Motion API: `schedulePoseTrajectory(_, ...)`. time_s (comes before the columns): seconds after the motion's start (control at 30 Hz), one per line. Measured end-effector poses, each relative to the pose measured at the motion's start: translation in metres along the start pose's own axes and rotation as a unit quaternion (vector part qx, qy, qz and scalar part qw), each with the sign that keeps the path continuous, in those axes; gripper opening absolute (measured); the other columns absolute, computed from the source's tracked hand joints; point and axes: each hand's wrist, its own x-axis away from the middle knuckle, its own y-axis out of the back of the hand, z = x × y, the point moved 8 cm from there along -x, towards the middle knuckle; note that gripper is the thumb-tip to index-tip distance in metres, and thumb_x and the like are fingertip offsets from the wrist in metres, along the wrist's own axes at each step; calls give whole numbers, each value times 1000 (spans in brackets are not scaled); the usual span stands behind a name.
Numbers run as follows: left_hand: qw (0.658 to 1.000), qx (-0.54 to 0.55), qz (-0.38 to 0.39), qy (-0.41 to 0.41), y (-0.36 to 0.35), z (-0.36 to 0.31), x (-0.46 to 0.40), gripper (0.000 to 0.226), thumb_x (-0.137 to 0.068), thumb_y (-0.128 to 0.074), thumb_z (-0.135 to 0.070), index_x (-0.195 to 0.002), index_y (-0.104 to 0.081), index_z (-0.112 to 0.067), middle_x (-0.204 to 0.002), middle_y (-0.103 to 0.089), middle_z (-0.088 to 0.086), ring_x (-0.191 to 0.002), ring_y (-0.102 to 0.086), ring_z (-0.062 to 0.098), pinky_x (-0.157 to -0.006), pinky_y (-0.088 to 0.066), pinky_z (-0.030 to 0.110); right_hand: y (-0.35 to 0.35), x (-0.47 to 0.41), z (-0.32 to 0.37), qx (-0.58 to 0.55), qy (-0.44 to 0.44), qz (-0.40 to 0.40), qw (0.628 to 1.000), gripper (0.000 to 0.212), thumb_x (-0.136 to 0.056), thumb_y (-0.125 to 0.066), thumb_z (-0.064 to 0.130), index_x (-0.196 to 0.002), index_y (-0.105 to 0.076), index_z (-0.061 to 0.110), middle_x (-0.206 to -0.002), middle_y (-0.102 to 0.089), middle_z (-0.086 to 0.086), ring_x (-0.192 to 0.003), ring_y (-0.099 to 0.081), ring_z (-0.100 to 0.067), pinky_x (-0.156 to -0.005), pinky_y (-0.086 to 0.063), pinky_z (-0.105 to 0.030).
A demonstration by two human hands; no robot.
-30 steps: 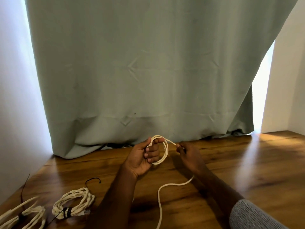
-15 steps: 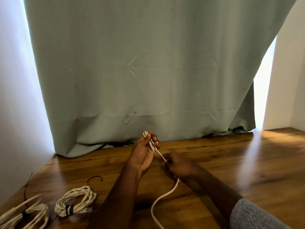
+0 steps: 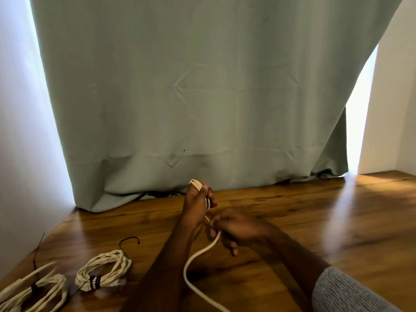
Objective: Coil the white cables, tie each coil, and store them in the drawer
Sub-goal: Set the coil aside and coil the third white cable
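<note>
Since the earlier frame, my right hand (image 3: 236,228) has dropped lower, fingers curled round the white cable (image 3: 198,255); left hand (image 3: 198,203) pinches its loops.

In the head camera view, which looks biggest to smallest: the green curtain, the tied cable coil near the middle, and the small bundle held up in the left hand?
1. Green curtain, by far.
2. Tied cable coil.
3. Small bundle in the left hand, partly hidden by its fingers.
</note>
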Motion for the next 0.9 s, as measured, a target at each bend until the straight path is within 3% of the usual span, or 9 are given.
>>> schedulePoseTrajectory(0.07,998,-62,21,-12,-2,3,1,11,-104,-41,-10,-94,-44,-8,-70,-51,7,-47,-50,14,-44,-43,25,3,1,6,-99,15,17,995,33,-99,-40,20,-81,-61,3,-54,-58,-1,-40,-48,-15,-48,-49,-30)
schedulePoseTrajectory(0.13,996,-77,48,-11,-7,6,7,14,-104,-44,-9,-90,-46,-11,-70,-54,6,-51,-50,16,-49,-42,28,9,2,8,-200,48,31,978,25,-82,-44,22,-78,-60,3,-63,-54,-12,-41,-46,-18,-45,-49,-28)
schedulePoseTrajectory(0.23,989,-88,119,21,-23,8,23,33,-106,-39,-19,-75,-48,-11,-53,-53,1,-46,-51,15,-48,-43,27,21,0,4,-293,79,20,953,20,-78,-48,18,-83,-60,3,-72,-55,-16,-41,-46,-18,-41,-46,-25)
schedulePoseTrajectory(0.3,976,-141,158,48,-32,11,31,37,-105,-36,-20,-70,-47,-12,-47,-51,0,-43,-49,17,-44,-37,28,31,-2,0,-295,84,-25,951,24,-95,-49,23,-88,-63,5,-72,-58,-16,-39,-46,-16,-39,-43,-23)
schedulePoseTrajectory(0.37,971,-140,189,44,-38,13,32,21,-97,-41,-18,-77,-47,-15,-53,-52,4,-46,-45,21,-46,-29,29,41,-3,-5,-273,71,-87,955,33,-106,-46,29,-89,-62,5,-67,-58,-16,-36,-43,-14,-36,-37,-21)
schedulePoseTrajectory(0.5,968,-155,186,65,-37,18,30,21,-99,-38,-25,-87,-53,-16,-57,-53,0,-45,-37,16,-46,-23,26,44,-4,-7,-283,64,-131,948,32,-106,-49,31,-86,-64,10,-61,-54,-10,-34,-36,-9,-34,-28,-17)
schedulePoseTrajectory(0.67,966,-134,188,120,-34,31,30,43,-99,-35,-24,-60,-55,-21,-53,-38,1,-41,-27,13,-48,-19,25,43,-6,-5,-275,65,-169,944,28,-105,-52,23,-89,-65,3,-58,-52,-11,-32,-35,-7,-32,-25,-15)
schedulePoseTrajectory(0.8,961,-91,200,170,-35,38,34,35,-98,-32,-19,-70,-52,-17,-58,-44,4,-40,-25,11,-46,-17,23,48,-9,-9,-285,64,-220,931,25,-103,-56,16,-85,-65,1,-55,-52,-8,-33,-38,-8,-32,-27,-17)
schedulePoseTrajectory(0.9,948,-48,234,211,-40,45,35,42,-101,-32,-35,-80,-62,-14,-61,-35,4,-38,-22,8,-43,-15,22,61,-10,-15,-276,69,-263,922,15,-95,-67,12,-85,-63,1,-58,-53,-8,-36,-39,-10,-36,-33,-21)
